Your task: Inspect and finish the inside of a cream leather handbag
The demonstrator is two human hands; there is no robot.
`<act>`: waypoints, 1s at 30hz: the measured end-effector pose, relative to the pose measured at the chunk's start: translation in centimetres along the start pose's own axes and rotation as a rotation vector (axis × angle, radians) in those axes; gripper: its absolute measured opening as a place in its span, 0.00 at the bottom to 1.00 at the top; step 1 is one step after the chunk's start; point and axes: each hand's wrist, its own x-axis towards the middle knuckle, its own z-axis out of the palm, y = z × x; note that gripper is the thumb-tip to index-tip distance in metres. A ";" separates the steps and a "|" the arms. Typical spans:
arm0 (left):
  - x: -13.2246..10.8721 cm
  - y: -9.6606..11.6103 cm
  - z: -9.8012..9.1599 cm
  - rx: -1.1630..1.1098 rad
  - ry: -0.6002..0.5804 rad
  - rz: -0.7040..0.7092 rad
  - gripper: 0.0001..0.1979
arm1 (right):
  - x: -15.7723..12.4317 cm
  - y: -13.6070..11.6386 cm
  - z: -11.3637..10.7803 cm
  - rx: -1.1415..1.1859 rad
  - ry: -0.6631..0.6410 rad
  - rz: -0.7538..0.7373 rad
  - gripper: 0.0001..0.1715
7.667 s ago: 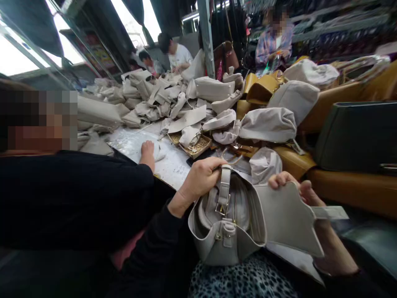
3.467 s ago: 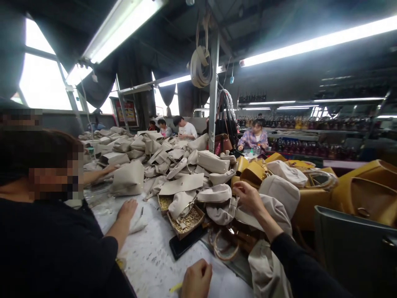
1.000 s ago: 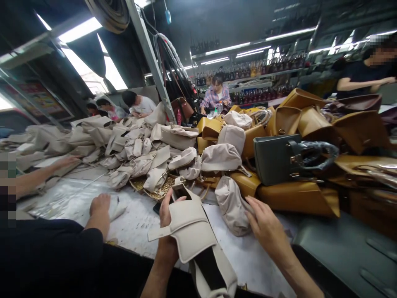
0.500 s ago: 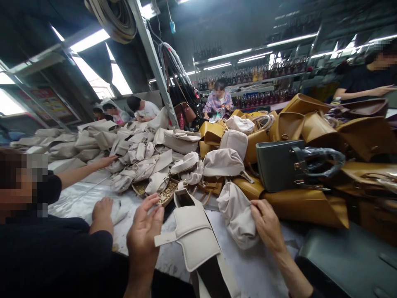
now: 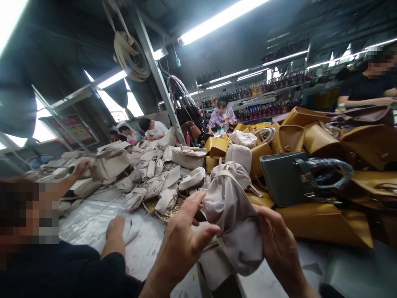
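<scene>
A crumpled pale soft pouch [image 5: 232, 215] is held up over the table in front of me. My right hand [image 5: 276, 236] grips its right edge between thumb and fingers. On the pouch's other side, my left hand [image 5: 186, 231] has thumb and fingers apart; its fingertips are close to the cloth, and I cannot tell if they touch. Beneath the pouch lies an off-white bag body [image 5: 214, 265], largely covered by it. A tray of small gold-coloured pieces [image 5: 176, 207] is beyond my left hand, partly hidden by pale bags.
A long heap of off-white bags [image 5: 186, 157] covers the left and middle. Mustard bags [image 5: 325, 219] and a dark grey-green handbag [image 5: 283, 178] are piled at right. A co-worker's hand [image 5: 116, 227] rests on the table [image 5: 145, 244] at left; other people sit farther back.
My right hand has lifted the pouch and brought it left, over the bag body. My left hand has moved right, toward the pouch. The co-worker at left now holds an off-white bag.
</scene>
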 end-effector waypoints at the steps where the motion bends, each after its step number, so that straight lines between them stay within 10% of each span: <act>1: 0.3 0.2 0.4 -0.006 -0.032 -0.005 0.34 | 0.3 -0.9 -0.1 -0.032 -0.027 -0.156 0.13; 8: -0.4 -1.0 1.2 -0.545 0.141 -0.420 0.24 | 1.2 -4.2 -1.2 -0.332 -0.288 -0.738 0.15; 16: -0.7 -2.8 1.3 -1.042 0.405 -0.452 0.23 | 0.6 -2.3 -0.2 -0.532 -0.166 -0.424 0.18; 26: 1.3 -5.1 0.0 -1.057 0.420 -0.470 0.22 | 3.5 -3.2 -1.8 -0.406 -0.506 -0.637 0.22; 30: 1.7 -5.0 0.2 -1.018 0.420 -0.524 0.23 | 4.2 -3.1 -1.9 -0.359 -0.710 -0.441 0.34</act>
